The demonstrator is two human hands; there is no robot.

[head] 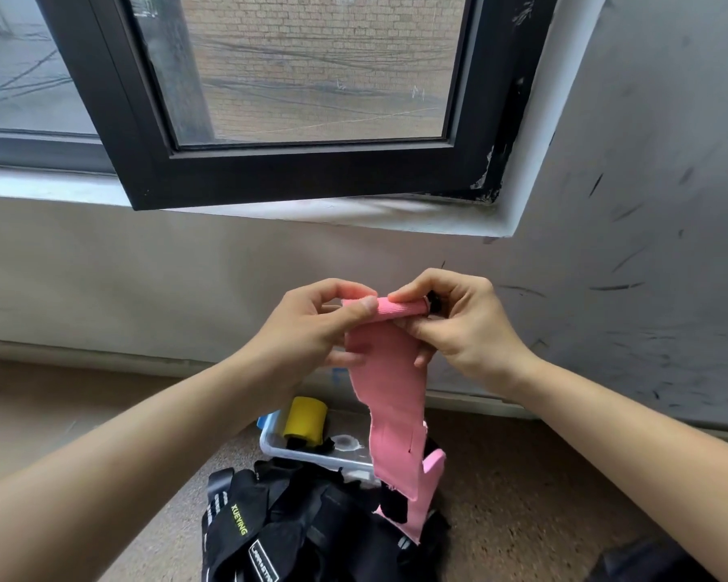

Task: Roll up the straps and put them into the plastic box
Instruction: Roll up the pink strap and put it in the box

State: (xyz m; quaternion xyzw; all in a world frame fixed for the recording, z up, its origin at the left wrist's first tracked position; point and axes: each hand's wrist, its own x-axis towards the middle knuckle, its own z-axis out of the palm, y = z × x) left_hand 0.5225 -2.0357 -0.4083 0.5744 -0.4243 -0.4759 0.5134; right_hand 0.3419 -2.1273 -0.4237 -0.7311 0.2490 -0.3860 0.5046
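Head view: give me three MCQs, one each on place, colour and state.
1. Where is the yellow roll?
A) in the box
B) on a shelf
C) in a hand

2. What colour is the strap held by the left hand and right hand?
A) black
B) pink
C) blue

3. How far is that strap rolled?
A) fully rolled
B) partly rolled, tail hanging
C) not started

Answers:
1 A: the roll lies inside the clear box.
2 B: the strap pinched by both hands is pink.
3 B: a short roll sits at the top between the hands, and the rest hangs down over the black straps.
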